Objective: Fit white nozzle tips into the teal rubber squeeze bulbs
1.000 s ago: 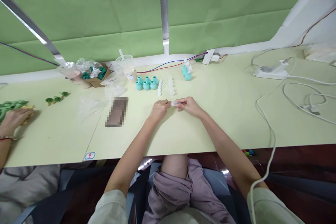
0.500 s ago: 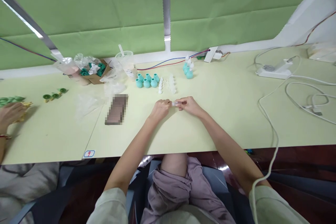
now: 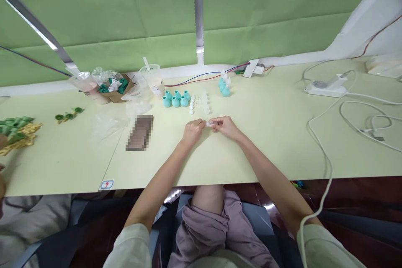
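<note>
My left hand (image 3: 192, 130) and my right hand (image 3: 225, 127) meet over the pale green table (image 3: 251, 142), both pinched on one small white plastic piece (image 3: 208, 124) held between them. Just beyond my hands stand several small white pieces (image 3: 198, 104) in rows. To their left is a cluster of teal bulb-shaped bottles (image 3: 176, 99). A few teal bottles with white tips (image 3: 224, 84) stand further back on the right.
A dark flat object (image 3: 140, 132) lies left of my hands, with clear plastic bags (image 3: 108, 123), a plastic cup (image 3: 152, 76) and a cardboard box (image 3: 114, 88) behind. White cables and a power strip (image 3: 326, 88) lie at right. Green parts (image 3: 15, 127) are heaped at far left.
My hands stay together on the white piece with hardly any shift. The other person's hand at the far left has drawn back off the green parts and out of sight.
</note>
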The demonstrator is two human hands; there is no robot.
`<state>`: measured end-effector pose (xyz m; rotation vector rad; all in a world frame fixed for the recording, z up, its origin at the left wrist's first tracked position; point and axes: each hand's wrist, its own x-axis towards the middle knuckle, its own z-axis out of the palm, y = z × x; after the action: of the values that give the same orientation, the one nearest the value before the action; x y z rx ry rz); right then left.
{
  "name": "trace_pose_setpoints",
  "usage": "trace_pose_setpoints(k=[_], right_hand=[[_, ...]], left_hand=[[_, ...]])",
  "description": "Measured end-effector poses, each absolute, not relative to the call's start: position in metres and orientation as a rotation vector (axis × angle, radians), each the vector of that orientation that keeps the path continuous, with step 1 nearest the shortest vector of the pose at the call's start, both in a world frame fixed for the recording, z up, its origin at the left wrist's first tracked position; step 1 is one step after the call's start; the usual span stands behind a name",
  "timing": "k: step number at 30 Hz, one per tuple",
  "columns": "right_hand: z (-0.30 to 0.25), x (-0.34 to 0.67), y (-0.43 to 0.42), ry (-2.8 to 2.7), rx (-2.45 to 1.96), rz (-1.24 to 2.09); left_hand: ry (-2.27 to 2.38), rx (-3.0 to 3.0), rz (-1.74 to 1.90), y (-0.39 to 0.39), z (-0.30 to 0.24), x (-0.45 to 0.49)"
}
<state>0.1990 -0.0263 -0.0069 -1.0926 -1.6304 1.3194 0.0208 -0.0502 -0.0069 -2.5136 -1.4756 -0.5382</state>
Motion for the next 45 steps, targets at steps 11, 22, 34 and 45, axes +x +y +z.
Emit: trace_pose_setpoints(k=[11, 22, 34, 45], right_hand=[[-0.009, 0.203, -0.022, -1.810, -1.063, 1.196], [0.004, 0.212, -0.016, -1.700, -1.039, 1.024], [0.026, 0.212, -0.029, -1.181, -0.794, 1.551], [0.023, 0.213, -0.027, -1.200, -0.869, 1.521]], left_hand=[[-1.661, -2.589, -0.743, -0.056, 0.001, 0.020], [-1.880, -2.302, -1.623, -0.039, 0.004, -0.002], [-2.186, -2.047, -1.288, -0.017, -0.002, -0.018], [-2.097, -1.978, -1.003, 0.004, 0.016, -0.023]])
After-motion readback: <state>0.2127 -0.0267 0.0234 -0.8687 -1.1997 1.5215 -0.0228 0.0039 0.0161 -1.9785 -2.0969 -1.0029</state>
